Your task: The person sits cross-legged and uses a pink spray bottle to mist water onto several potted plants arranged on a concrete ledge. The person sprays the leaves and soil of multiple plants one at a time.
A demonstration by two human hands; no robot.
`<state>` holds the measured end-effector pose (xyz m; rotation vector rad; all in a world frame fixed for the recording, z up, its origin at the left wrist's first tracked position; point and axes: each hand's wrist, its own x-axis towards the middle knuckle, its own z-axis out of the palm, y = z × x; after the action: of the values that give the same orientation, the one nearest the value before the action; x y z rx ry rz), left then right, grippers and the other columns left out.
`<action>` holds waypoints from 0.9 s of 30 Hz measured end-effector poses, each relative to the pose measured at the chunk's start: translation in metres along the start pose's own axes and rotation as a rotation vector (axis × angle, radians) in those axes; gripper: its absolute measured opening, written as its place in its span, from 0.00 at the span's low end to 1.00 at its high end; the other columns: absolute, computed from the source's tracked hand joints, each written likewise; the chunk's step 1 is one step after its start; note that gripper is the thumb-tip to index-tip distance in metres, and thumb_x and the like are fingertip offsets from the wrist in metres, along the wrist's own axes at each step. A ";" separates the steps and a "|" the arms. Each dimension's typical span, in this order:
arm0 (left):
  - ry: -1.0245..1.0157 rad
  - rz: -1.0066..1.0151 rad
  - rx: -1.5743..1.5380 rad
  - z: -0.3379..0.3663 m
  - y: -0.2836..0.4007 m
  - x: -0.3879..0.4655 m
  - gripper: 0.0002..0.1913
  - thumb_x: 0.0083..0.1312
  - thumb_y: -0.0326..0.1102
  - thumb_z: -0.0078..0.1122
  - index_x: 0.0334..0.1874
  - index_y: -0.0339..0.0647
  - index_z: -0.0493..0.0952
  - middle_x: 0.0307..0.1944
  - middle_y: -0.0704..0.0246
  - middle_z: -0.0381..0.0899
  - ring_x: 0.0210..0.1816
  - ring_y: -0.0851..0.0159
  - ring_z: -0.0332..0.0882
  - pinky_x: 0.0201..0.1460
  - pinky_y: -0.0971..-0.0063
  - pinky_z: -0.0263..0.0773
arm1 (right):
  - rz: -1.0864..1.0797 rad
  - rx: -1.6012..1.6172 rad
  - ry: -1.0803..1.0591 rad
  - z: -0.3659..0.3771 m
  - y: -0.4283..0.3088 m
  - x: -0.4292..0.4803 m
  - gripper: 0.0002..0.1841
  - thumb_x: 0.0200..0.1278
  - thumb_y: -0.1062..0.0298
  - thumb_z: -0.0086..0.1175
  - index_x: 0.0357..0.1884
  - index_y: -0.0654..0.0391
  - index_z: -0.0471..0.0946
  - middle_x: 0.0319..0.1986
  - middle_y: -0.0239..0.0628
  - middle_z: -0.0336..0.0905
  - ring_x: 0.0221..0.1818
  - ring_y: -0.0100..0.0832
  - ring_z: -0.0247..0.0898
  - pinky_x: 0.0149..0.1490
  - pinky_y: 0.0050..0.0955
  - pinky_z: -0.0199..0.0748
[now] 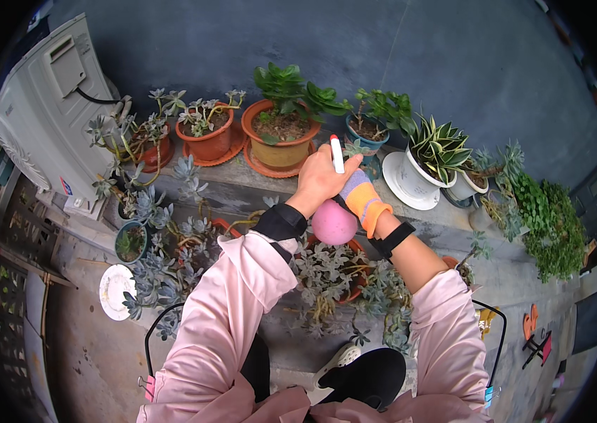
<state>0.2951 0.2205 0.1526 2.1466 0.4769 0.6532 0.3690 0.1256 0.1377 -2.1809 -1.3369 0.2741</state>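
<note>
My bare left hand has a white marker pen with a red end upright between thumb and fingers. It rests against my right hand, which wears an orange and lilac knit glove. The left hand hides most of the right fingers, so what they grip cannot be told. Just below both hands is a rounded pink object, its upper part covered by them. A small succulent rosette shows beyond the right hand. Behind it stands a blue-green pot with a leafy plant.
Potted plants line the concrete ledge, including a terracotta pot and a white pot. Succulents trail on the step below. An air-conditioner unit stands left. A white saucer lies on the floor; a dark wall rises behind.
</note>
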 end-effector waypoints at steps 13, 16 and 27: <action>-0.006 0.061 0.003 0.008 0.000 -0.005 0.32 0.60 0.61 0.61 0.38 0.28 0.73 0.31 0.46 0.81 0.37 0.43 0.82 0.42 0.56 0.76 | 0.007 -0.033 0.023 0.001 0.006 -0.011 0.15 0.66 0.60 0.50 0.49 0.57 0.73 0.41 0.51 0.79 0.43 0.54 0.75 0.48 0.44 0.72; 0.032 0.069 -0.035 0.013 -0.001 -0.009 0.31 0.60 0.60 0.62 0.38 0.28 0.73 0.32 0.46 0.81 0.38 0.43 0.82 0.42 0.56 0.76 | 0.004 0.108 0.030 0.007 0.017 -0.011 0.15 0.65 0.59 0.50 0.48 0.57 0.74 0.41 0.51 0.79 0.44 0.55 0.75 0.48 0.45 0.73; 0.035 -0.048 0.006 -0.009 0.001 -0.005 0.29 0.60 0.57 0.64 0.36 0.28 0.73 0.33 0.46 0.81 0.38 0.46 0.82 0.40 0.56 0.76 | -0.073 -0.001 0.107 0.011 0.005 0.009 0.12 0.64 0.60 0.50 0.42 0.58 0.76 0.36 0.53 0.80 0.42 0.56 0.75 0.47 0.44 0.73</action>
<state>0.2858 0.2230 0.1571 2.1259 0.5477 0.6639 0.3719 0.1355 0.1270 -2.1108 -1.3536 0.1266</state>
